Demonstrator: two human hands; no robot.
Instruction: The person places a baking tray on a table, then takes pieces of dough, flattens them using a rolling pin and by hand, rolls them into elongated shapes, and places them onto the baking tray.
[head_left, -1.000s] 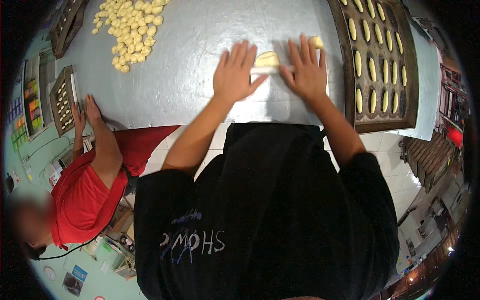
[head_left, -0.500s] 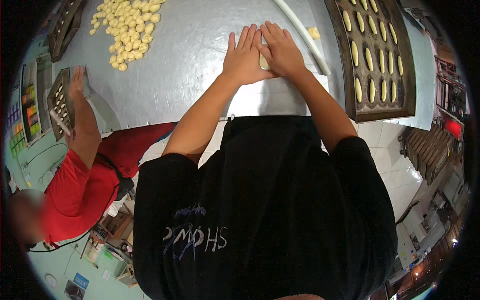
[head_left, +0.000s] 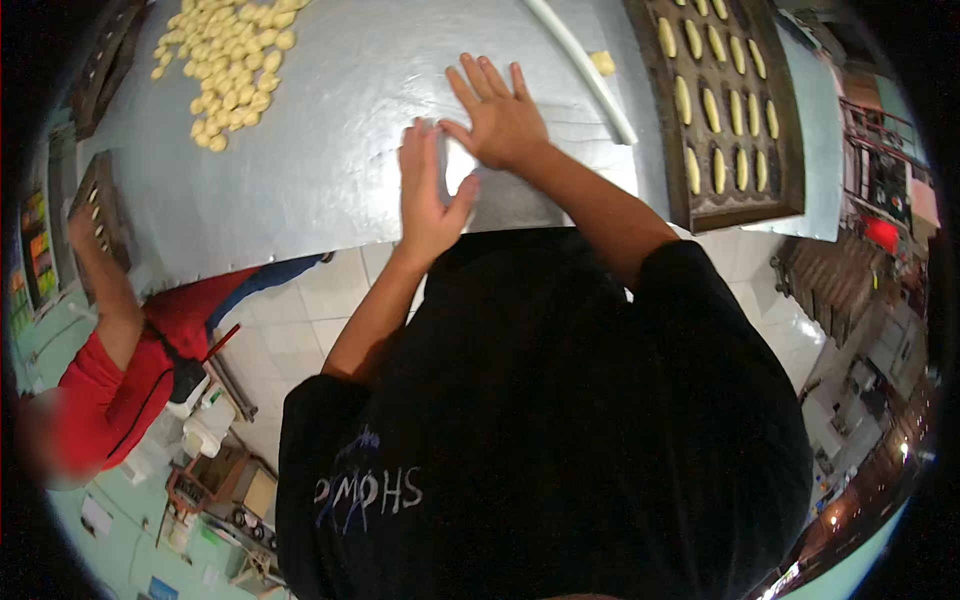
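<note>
My right hand (head_left: 503, 118) lies palm down over the metal table (head_left: 330, 130), its fingers spread. To its left and nearer to me, my left hand (head_left: 432, 200) is turned on edge with straight fingers, its tips close to the right thumb. Both hands are open. No dough shows between them; whether any lies under the right palm is hidden. Beyond the right hand are a long white tube (head_left: 585, 75) and a small yellow dough piece (head_left: 601, 63). A heap of yellow dough balls (head_left: 235, 85) lies at the far left.
A dark baking tray (head_left: 680, 185) with rows of slim dough sticks (head_left: 711, 110) stands on the right. At the left, a co-worker in a red shirt (head_left: 125, 385) reaches toward a smaller tray (head_left: 95, 200). Another dark tray (head_left: 105, 65) is at the far left edge.
My hands, earlier side by side over a pale dough piece, have come apart. The left drew back toward me; the right moved slightly nearer. The whole view shifted, and the co-worker's arm moved.
</note>
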